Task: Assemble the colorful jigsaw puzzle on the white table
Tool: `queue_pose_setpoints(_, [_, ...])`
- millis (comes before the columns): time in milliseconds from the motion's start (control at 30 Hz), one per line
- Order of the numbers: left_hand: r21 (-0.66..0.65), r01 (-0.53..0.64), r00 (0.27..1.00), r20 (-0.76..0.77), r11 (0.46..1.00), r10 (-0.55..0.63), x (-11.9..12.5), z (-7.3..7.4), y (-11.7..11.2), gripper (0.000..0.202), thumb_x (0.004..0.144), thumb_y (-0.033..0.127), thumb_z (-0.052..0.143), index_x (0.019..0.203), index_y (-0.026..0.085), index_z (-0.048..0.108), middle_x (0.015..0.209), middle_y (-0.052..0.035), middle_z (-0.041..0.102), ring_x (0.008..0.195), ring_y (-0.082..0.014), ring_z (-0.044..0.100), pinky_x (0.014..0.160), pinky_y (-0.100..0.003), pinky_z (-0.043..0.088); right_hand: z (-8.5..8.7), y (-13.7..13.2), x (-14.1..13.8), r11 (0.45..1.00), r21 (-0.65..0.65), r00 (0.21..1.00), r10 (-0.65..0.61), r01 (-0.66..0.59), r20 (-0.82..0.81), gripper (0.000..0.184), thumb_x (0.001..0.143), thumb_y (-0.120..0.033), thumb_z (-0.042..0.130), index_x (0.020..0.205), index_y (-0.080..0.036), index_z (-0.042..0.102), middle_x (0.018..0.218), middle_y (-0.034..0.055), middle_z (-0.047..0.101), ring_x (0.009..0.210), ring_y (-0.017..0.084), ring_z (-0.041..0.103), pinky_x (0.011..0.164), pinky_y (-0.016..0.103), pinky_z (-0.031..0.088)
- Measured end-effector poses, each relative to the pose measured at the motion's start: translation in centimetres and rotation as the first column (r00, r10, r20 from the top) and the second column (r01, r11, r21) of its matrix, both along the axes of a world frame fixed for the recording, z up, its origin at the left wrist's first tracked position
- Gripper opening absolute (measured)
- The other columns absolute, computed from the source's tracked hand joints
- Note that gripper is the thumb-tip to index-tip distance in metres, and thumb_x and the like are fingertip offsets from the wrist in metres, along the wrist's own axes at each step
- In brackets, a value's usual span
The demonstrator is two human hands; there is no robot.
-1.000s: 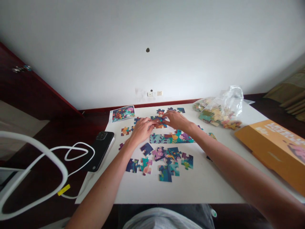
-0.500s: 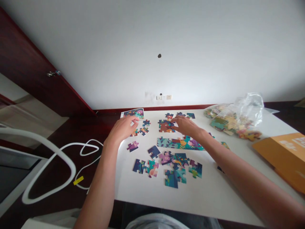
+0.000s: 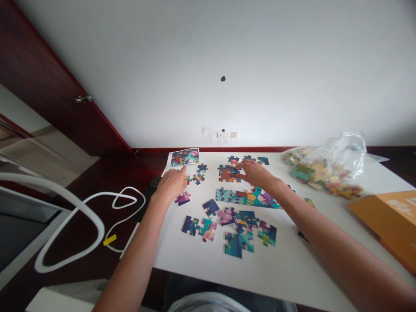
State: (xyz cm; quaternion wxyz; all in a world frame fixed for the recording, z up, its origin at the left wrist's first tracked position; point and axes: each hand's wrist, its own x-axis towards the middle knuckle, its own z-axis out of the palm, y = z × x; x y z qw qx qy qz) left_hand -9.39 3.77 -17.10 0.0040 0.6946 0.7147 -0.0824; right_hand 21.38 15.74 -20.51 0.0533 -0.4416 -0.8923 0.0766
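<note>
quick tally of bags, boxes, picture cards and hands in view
Clear plastic bag of puzzle pieces: 1
Orange cardboard box: 1
Printed picture card: 1
Hands: 2, the left hand and the right hand
Total: 5
</note>
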Motion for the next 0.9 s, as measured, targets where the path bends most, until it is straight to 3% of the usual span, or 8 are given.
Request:
queue_pose_setpoints(167, [-0.009, -0.025, 0.999, 0.031, 1.0, 0.025, 0.4, -0.7, 1.1, 0.063, 0.09, 0.035, 0.067, 0.147, 0.017, 0.05, 0.12, -0.0144, 0.074, 0.115, -0.0338, 0.067, 0.093, -0.039, 0.049, -0.3, 0.1, 0.1, 1.0, -0.006, 1.0, 0.0, 0.0, -0.004, 0.034, 0.098, -0.041, 0.063, 0.125, -0.023, 0.074, 0.126, 0.0136, 0.073, 0.12, 0.03, 0.066, 0.101, 0.037, 0.049])
queue_pose_setpoints(367, [0.047, -0.047, 0.995, 0.093, 0.998, 0.042, 1.0, -1.7, 1.0, 0.061, 0.092, 0.03, 0.065, 0.15, 0.021, 0.049, 0.128, -0.0142, 0.069, 0.114, -0.032, 0.068, 0.092, -0.038, 0.051, -0.2, 0.1, 0.0, 1.0, -0.014, 1.0, -0.006, 0.006, 0.005, 0.039, 0.1, -0.043, 0.059, 0.128, -0.019, 0.072, 0.128, 0.0156, 0.071, 0.122, 0.031, 0.065, 0.105, 0.04, 0.048])
queue_pose_setpoints(500, [0.132, -0.043, 0.993, 0.113, 0.99, 0.028, 1.2, -1.5, 0.6, 0.07, 0.088, 0.027, 0.066, 0.154, 0.023, 0.044, 0.133, -0.0137, 0.066, 0.11, -0.0323, 0.068, 0.089, -0.039, 0.052, -0.2, 0.0, -0.1, 1.0, -0.01, 1.0, -0.01, 0.01, 0.009, 0.04, 0.099, -0.044, 0.06, 0.127, -0.019, 0.073, 0.127, 0.0162, 0.072, 0.122, 0.032, 0.066, 0.105, 0.039, 0.048])
queue_pose_setpoints(667, [0.287, 0.183, 0.938, 0.235, 0.94, -0.255, 2.8, -0.1, 0.8, 0.078, 0.085, 0.015, 0.065, 0.158, 0.031, 0.04, 0.131, -0.0074, 0.064, 0.109, -0.0269, 0.067, 0.087, -0.034, 0.052, -0.3, 0.4, 0.2, 0.999, 0.016, 0.999, 0.029, -0.028, -0.032, 0.041, 0.097, -0.044, 0.063, 0.126, -0.018, 0.073, 0.126, 0.0174, 0.072, 0.123, 0.034, 0.064, 0.106, 0.044, 0.047])
queue_pose_setpoints(767, [0.362, 0.286, 0.882, 0.263, 0.887, -0.392, 4.5, 1.0, 1.5, 0.082, 0.083, 0.009, 0.063, 0.158, 0.034, 0.041, 0.125, -0.005, 0.065, 0.103, -0.0242, 0.066, 0.087, -0.033, 0.052, 0.4, 0.6, 0.6, 0.997, 0.038, 0.988, 0.067, -0.062, -0.136, 0.036, 0.091, -0.034, 0.071, 0.124, -0.019, 0.073, 0.129, 0.0154, 0.072, 0.126, 0.034, 0.062, 0.111, 0.047, 0.044])
queue_pose_setpoints(833, [0.403, 0.334, 0.835, 0.292, 0.852, -0.466, 5.8, 1.4, 2.2, 0.085, 0.083, 0.008, 0.063, 0.16, 0.033, 0.037, 0.123, -0.005, 0.065, 0.101, -0.0232, 0.066, 0.089, -0.035, 0.053, 1.3, 0.5, 0.6, 0.994, -0.031, 0.96, 0.09, -0.102, -0.264, 0.038, 0.089, -0.029, 0.072, 0.127, -0.022, 0.071, 0.132, 0.0121, 0.072, 0.123, 0.031, 0.064, 0.108, 0.045, 0.047])
queue_pose_setpoints(900, [0.443, 0.368, 0.767, 0.353, 0.818, -0.536, 7.2, 1.4, 2.9, 0.087, 0.084, 0.009, 0.064, 0.162, 0.033, 0.032, 0.121, -0.0046, 0.066, 0.101, -0.0221, 0.065, 0.092, -0.035, 0.053, 2.2, 0.0, 0.3, 0.963, -0.185, 0.908, 0.106, -0.195, -0.404, 0.041, 0.089, -0.032, 0.07, 0.129, -0.024, 0.068, 0.128, 0.009, 0.074, 0.114, 0.026, 0.069, 0.098, 0.039, 0.053])
